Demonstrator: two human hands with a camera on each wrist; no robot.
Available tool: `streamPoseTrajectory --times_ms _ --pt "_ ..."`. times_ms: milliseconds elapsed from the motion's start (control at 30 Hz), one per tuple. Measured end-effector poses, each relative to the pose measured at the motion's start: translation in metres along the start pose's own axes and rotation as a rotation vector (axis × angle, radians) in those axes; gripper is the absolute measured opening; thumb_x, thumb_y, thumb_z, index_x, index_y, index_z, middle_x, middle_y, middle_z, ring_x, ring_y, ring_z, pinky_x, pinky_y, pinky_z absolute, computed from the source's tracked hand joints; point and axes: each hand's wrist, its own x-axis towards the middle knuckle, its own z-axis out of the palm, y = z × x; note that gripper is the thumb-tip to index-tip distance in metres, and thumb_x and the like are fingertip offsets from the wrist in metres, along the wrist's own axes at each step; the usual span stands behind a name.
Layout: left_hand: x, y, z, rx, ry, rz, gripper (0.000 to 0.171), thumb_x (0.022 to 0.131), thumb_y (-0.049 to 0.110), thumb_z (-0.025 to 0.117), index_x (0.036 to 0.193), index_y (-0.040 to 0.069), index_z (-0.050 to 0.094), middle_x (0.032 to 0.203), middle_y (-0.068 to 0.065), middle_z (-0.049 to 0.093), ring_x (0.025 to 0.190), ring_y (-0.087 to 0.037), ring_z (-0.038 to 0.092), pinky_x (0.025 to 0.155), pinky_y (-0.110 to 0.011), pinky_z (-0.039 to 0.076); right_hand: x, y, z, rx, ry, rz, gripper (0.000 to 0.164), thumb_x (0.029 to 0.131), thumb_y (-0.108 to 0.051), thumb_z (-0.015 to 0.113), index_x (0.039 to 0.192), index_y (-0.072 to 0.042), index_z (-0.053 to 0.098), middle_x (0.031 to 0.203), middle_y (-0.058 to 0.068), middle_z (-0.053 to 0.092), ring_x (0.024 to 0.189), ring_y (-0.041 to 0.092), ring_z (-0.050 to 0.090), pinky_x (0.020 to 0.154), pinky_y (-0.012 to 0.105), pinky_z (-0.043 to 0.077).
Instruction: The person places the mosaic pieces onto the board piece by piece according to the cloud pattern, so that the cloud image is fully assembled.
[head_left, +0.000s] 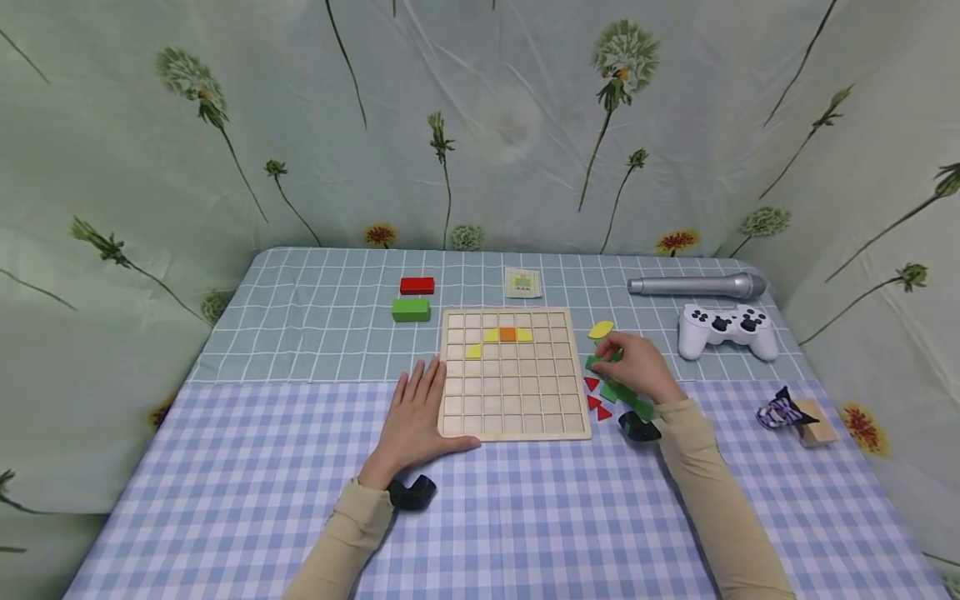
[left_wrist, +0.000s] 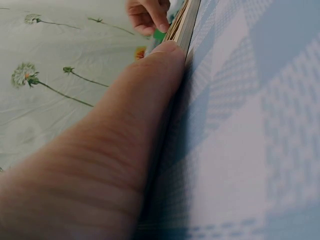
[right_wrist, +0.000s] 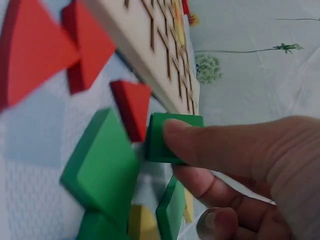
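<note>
My right hand pinches a green square tile between thumb and fingers, just off the right edge of a wooden grid board. Around it lie loose green pieces, red triangles and a yellow leaf-shaped piece. My left hand rests flat at the board's lower left corner, fingers along the left side and thumb along the front edge. In the left wrist view the thumb touches the board's edge. On the board sit an orange square and several yellow pieces.
Behind the board lies a small pattern card. A red block and a green block are at the back left. To the right are a silver microphone, a white game controller and a wooden block beside a striped purple item.
</note>
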Motion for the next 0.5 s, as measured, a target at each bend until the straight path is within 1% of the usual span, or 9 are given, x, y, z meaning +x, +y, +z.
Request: streamPoseTrajectory --times_ms 67,167,300,367,500 --pt "-0.001 0.000 0.000 -0.005 0.003 0.000 0.124 0.068 0.082 0.055 0.152 0.002 0.011 0.157 -0.013 0.010 0.143 -0.029 0.000 0.113 -0.045 -0.001 -0.001 -0.003 0.001 0.009 0.009 -0.007 0.016 0.078 -0.013 0.077 0.082 -0.007 0.063 0.075 0.005 0.059 0.058 0.019 0.048 0.051 0.030 0.039" --pt "-0.003 -0.001 0.001 -0.009 0.010 0.002 0.124 0.067 0.083 0.054 0.151 0.002 0.012 0.157 -0.014 0.010 0.143 -0.029 0.001 0.113 -0.045 -0.001 0.000 -0.010 0.005 0.039 0.034 -0.044 0.017 0.080 -0.014 0.076 0.082 -0.006 0.061 0.074 0.004 0.059 0.055 0.017 0.046 0.050 0.030 0.037" --pt "-0.002 -0.002 0.003 -0.001 0.027 0.014 0.124 0.067 0.083 0.053 0.151 0.002 0.013 0.157 -0.014 0.011 0.143 -0.030 0.002 0.113 -0.046 0.000 0.009 -0.026 0.015 0.114 0.063 -0.104 0.016 0.082 -0.015 0.075 0.084 -0.007 0.061 0.076 0.004 0.060 0.054 0.017 0.045 0.050 0.031 0.037" --pt "-0.001 -0.002 0.003 -0.001 0.030 0.017 0.123 0.068 0.083 0.053 0.151 0.002 0.013 0.157 -0.013 0.011 0.143 -0.030 0.002 0.113 -0.045 0.000 0.017 -0.036 0.023 0.151 0.054 -0.125 0.015 0.082 -0.015 0.075 0.084 -0.007 0.062 0.076 0.003 0.060 0.054 0.017 0.044 0.049 0.031 0.037" --pt "0.000 -0.002 0.001 -0.006 0.017 0.012 0.123 0.068 0.081 0.055 0.152 0.002 0.012 0.157 -0.013 0.010 0.143 -0.029 0.001 0.113 -0.045 -0.001 0.030 -0.057 0.041 0.220 0.019 -0.135 0.012 0.083 -0.015 0.075 0.085 -0.008 0.066 0.078 0.002 0.061 0.056 0.018 0.044 0.051 0.030 0.038"
